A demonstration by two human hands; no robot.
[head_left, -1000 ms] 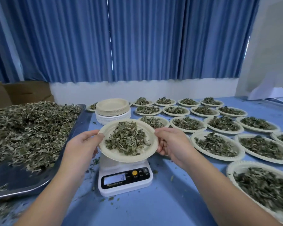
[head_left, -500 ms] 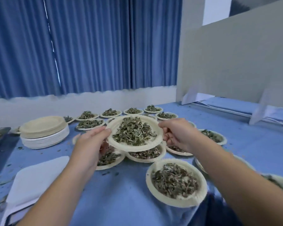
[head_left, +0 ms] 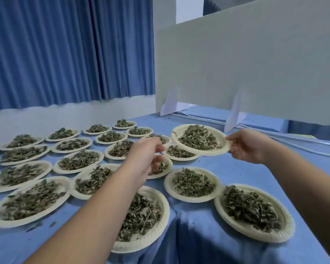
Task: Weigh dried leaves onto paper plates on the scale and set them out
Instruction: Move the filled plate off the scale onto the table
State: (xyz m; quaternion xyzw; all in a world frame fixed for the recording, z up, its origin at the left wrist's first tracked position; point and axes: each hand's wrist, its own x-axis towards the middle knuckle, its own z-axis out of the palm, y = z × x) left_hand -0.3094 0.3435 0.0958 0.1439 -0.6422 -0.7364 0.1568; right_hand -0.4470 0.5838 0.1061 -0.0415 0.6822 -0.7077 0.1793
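1. The right hand (head_left: pixel 246 146) pinches the right rim of the held plate (head_left: pixel 223 144), thumb on top and fingers underneath.
2. The held plate carries a heap of dried leaves (head_left: pixel 197 139) and sits at the far right end of the laid-out plates. It is tilted a little, with its far rim higher.
3. Its near-left rim overlaps the far edge of a neighbouring plate (head_left: pixel 181 159). Whether the 2 rims touch cannot be told.
4. The left hand (head_left: pixel 147 155) holds nothing. Its fingers are loosely curled and the fingertips stop just short of the held plate's left rim.
5. Left of the hands, filled plates (head_left: pixel 71 150) lie in close rows on the blue cloth (head_left: pixel 236 168), many with their rims touching or nearly touching.
6. Bare cloth lies under and to the right of the held plate, out to a white cable (head_left: pixel 303 148) on the table.
7. More bare cloth lies between the held plate and the next plate (head_left: pixel 191 199) nearer the person.
8. At the near side the cloth folds downward. There 1 plate (head_left: pixel 164 212) lies under the left forearm and another (head_left: pixel 220 208) lies to its right, both close to that drop.
9. A grey board (head_left: pixel 255 63) stands behind on white brackets (head_left: pixel 233 115) and bounds the far right side, with blue curtains (head_left: pixel 65 50) to its left.
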